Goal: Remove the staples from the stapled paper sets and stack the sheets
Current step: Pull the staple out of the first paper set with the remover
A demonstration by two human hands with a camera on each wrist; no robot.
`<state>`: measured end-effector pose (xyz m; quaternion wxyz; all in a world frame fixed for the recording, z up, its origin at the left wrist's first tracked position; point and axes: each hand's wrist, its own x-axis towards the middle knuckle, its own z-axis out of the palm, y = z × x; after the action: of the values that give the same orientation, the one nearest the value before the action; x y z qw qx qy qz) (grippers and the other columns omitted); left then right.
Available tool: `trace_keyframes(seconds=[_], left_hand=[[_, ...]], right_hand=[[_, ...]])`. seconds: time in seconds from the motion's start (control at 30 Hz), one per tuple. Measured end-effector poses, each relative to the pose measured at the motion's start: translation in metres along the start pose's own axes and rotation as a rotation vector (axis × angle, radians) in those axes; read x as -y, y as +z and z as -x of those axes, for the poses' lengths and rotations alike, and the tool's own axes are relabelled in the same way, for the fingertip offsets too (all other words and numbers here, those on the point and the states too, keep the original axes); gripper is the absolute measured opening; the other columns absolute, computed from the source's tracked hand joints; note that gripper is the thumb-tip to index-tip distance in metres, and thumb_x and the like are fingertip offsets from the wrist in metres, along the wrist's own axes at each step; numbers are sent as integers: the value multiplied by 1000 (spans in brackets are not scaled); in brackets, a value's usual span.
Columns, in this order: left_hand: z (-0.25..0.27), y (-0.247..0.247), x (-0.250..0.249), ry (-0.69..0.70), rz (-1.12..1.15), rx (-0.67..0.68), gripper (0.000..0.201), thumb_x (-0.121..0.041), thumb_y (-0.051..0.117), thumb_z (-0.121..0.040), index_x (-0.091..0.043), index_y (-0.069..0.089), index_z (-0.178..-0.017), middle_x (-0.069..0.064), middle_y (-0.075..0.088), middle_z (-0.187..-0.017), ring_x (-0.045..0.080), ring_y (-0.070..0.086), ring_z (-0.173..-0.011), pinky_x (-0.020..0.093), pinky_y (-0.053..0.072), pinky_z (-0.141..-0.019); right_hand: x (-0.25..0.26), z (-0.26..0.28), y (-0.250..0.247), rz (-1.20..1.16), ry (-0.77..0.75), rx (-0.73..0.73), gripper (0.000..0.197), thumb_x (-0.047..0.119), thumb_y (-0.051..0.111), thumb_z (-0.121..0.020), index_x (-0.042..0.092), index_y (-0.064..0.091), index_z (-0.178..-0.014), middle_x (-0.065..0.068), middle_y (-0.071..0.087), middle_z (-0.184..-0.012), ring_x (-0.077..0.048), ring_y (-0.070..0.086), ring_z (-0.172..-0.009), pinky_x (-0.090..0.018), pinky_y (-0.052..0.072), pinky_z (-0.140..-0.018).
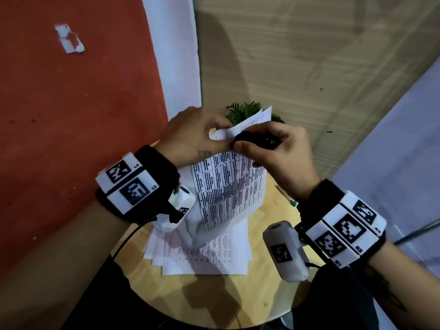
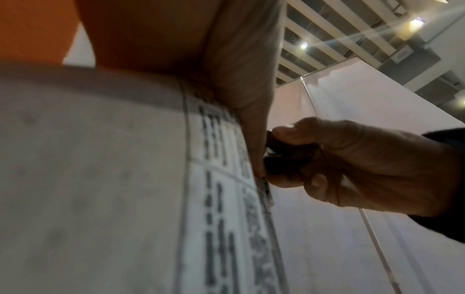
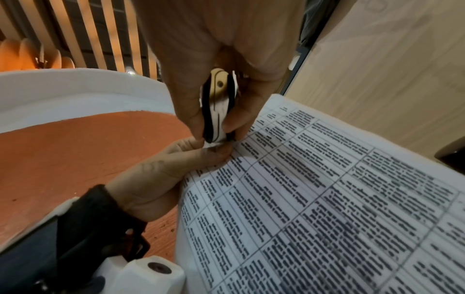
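Note:
I hold a stapled paper set (image 1: 228, 184) printed with tables up in the air above the round wooden table (image 1: 269, 289). My left hand (image 1: 202, 136) pinches its top corner between thumb and fingers. My right hand (image 1: 269, 148) grips a black staple remover (image 1: 256, 140) whose jaws sit at that corner, right beside my left thumb. In the right wrist view the staple remover (image 3: 219, 111) points down at the paper set (image 3: 327, 199) corner, next to the left hand (image 3: 196, 153). The left wrist view has the sheet (image 2: 125, 189) close up and the right hand (image 2: 352, 163) on the tool. The staple itself is hidden.
A fanned pile of loose sheets (image 1: 204, 253) lies on the table under the held set. A small green plant (image 1: 245, 113) stands at the table's far edge behind the hands. A pen (image 1: 285, 194) lies to the right. A red wall (image 1: 71, 115) is on the left.

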<state>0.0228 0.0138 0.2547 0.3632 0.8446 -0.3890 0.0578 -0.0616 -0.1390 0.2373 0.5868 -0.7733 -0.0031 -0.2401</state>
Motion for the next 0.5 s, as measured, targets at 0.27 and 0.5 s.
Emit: trace_keyframes(seconds=[0.27, 0.5], left_hand=[[2, -4, 4, -75, 129, 45, 43, -61, 68, -59, -23, 74, -80, 2, 71, -73, 24, 66, -70, 49, 53, -68], [8, -5, 12, -214, 410, 75, 21, -43, 76, -63, -23, 74, -68, -4, 73, -67, 7, 67, -60, 26, 52, -60]], right_hand=[[-9, 8, -3, 66, -64, -50, 19, 24, 79, -64, 23, 70, -80, 1, 68, -76, -8, 61, -65, -27, 51, -61], [-36, 16, -5, 321, -85, -49, 25, 10, 82, -64, 15, 71, -86, 5, 63, -79, -7, 59, -74, -8, 43, -71]])
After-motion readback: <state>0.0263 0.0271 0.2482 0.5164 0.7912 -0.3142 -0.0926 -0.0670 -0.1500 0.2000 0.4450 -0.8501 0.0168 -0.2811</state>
